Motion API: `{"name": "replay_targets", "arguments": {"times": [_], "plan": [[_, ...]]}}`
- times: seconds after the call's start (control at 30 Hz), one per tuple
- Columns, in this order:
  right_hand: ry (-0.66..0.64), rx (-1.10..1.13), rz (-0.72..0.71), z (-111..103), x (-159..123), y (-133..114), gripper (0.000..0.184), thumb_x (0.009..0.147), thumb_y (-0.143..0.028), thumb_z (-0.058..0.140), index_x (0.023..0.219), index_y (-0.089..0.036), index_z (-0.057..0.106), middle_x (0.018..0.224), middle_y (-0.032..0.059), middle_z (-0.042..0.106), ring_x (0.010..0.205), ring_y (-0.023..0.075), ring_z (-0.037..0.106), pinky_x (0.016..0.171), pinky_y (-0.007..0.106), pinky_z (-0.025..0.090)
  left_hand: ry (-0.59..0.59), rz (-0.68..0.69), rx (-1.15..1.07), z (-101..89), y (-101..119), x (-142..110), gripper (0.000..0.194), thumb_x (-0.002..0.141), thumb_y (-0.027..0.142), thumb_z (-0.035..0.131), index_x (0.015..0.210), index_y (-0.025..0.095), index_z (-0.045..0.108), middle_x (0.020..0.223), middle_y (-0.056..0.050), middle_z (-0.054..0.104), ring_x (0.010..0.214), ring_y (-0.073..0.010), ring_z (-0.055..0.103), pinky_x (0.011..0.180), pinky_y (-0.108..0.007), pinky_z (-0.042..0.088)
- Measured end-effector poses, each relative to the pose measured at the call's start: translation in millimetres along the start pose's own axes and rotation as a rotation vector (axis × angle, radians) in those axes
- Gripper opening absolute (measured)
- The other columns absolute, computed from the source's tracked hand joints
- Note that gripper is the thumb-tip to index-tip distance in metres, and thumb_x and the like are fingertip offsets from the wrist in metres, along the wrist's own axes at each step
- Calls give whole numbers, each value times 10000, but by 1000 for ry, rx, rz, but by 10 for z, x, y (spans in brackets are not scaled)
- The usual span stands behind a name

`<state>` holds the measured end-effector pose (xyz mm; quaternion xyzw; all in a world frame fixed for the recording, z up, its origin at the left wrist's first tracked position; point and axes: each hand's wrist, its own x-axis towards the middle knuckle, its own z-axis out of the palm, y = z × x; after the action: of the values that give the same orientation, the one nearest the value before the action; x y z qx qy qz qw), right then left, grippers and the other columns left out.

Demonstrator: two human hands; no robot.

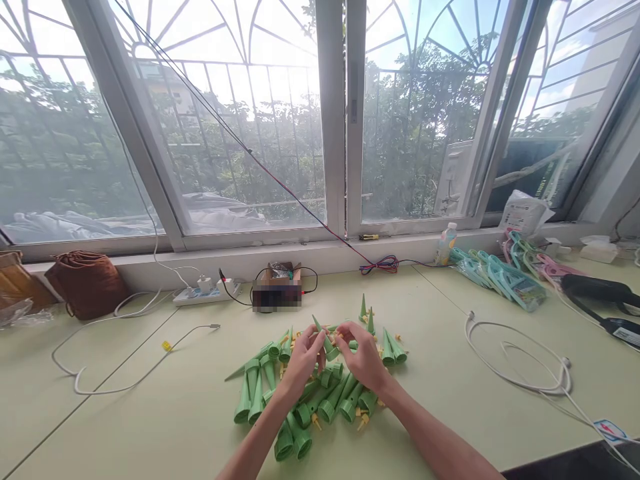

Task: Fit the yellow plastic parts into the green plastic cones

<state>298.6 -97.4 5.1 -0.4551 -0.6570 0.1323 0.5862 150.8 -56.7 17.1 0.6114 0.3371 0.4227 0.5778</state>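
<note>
My left hand (305,360) is closed around a green plant-watering spike (328,347), its pointed end tilted up and to the left. Fingertips of my right hand (364,357) are pinched close beside that spike, on what looks like a small yellow valve (338,337); the fingers partly cover it. Beneath and around both hands lies a loose heap of similar green cone-shaped spikes (327,408), many with their round open ends facing me. Small yellow valves (363,421) are scattered among them, some sticking out from the spikes.
On the pale green table (165,427) lie a white cable (135,385) at left and a coiled cable (520,387) at right. Along the back stand a brown pouch (89,283), a power strip (206,293), a small box (283,275), a bottle (447,245) and bagged pastel items (510,280).
</note>
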Motion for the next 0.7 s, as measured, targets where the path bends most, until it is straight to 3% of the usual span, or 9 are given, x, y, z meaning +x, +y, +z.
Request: {"name": "replay_targets", "arguments": {"times": [0.7], "plan": [[-36, -15, 38, 2, -6, 40, 84, 928, -221, 503, 947, -189, 579, 853, 50, 627, 772, 177, 594, 706, 286, 488, -5, 50, 93, 7, -24, 0, 369, 856, 517, 570, 998, 177, 555, 559, 70, 481, 353, -67, 426, 313, -159, 345]]}}
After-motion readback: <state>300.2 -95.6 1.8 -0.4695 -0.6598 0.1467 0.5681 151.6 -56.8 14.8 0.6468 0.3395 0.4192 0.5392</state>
